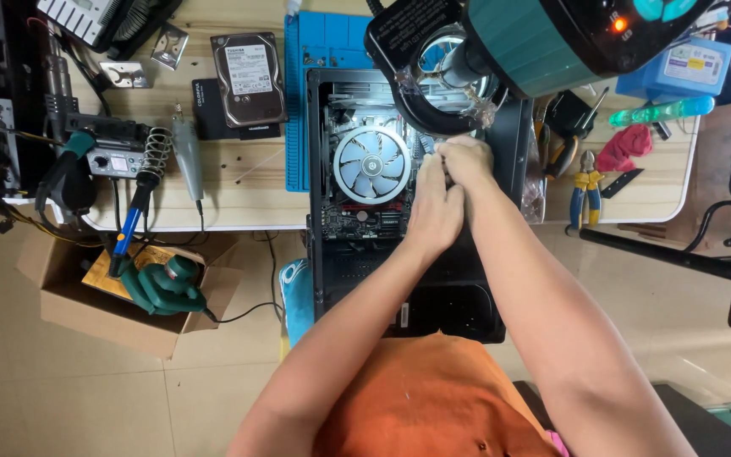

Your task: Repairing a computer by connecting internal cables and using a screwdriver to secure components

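From the head view, the left hand [435,211] and right hand [465,159] are pressed together inside the open computer case [501,135] on the surface [239,182]; what the curled fingers pinch is hidden. The round cooler fan [371,164] sits just left of both hands.

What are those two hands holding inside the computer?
Cannot be told: the left hand and right hand are pressed together over the open computer case, hiding anything gripped.
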